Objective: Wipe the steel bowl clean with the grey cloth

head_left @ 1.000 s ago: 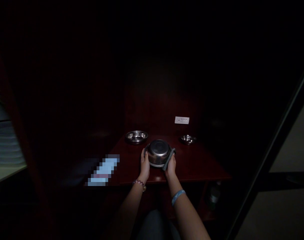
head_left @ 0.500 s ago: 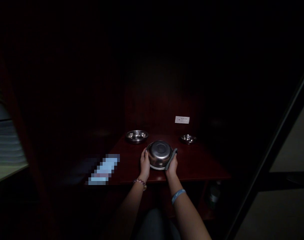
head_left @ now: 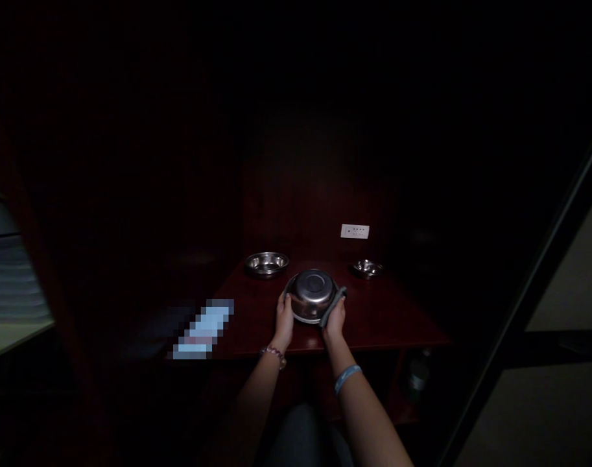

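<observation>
From my remote post I see both hands at work, the left hand (head_left: 284,321) and, through a grey cloth (head_left: 332,309), the right hand (head_left: 336,322) gripping an upturned metal bowl (head_left: 314,297) over the table (head_left: 388,321), before two metal dishes (head_left: 266,264).

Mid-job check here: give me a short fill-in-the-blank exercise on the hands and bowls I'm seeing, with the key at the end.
1. The left hand and right hand hold a metal bowl with its base facing ____.
2. The grey cloth lies between that bowl and the ____ hand.
3. Farther back, the larger bowl stands to the ____ of the smaller bowl.
4. The smooth wristband on the right arm is coloured ____.

Missing words: up; right; left; blue.
</observation>
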Action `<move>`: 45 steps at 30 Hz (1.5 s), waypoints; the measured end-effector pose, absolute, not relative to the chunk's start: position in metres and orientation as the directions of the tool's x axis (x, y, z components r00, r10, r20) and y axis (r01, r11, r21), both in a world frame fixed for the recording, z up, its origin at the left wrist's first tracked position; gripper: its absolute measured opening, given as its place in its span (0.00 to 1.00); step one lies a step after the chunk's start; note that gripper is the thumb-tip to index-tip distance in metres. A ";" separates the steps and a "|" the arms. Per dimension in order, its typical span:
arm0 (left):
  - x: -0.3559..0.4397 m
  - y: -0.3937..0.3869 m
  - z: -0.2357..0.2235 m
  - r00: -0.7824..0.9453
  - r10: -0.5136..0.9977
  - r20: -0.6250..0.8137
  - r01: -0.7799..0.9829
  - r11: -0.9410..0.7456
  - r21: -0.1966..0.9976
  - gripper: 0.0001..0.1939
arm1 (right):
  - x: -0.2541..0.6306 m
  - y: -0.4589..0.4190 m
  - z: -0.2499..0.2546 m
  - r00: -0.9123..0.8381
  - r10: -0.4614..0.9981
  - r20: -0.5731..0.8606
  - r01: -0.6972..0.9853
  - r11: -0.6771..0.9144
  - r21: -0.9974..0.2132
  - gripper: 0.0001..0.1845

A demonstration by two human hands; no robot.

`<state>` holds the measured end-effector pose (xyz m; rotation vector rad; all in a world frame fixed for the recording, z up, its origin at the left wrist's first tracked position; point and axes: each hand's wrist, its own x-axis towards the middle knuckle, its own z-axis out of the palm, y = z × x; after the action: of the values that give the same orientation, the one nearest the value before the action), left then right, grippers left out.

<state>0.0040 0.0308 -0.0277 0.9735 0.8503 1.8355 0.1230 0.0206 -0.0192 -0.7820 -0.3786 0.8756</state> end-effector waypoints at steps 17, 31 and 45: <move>0.002 0.033 -0.032 -0.262 0.910 0.320 -0.394 -0.404 0.826 0.24 | 0.125 0.024 -0.022 0.576 0.817 -0.028 -0.563 0.372 -0.738 0.30; 0.006 0.020 -0.013 -0.299 0.917 0.264 -0.425 -0.376 0.824 0.26 | 0.123 0.018 -0.017 0.557 0.830 -0.031 -0.587 0.367 -0.721 0.26; 0.006 0.011 -0.005 -0.280 0.916 0.287 -0.433 -0.387 0.814 0.27 | 0.122 0.015 -0.014 0.557 0.829 -0.051 -0.599 0.358 -0.716 0.22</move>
<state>0.0064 0.0114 -0.0049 0.9564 0.7675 1.8153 0.1222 0.0147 -0.0137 -0.7581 -0.3468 0.9450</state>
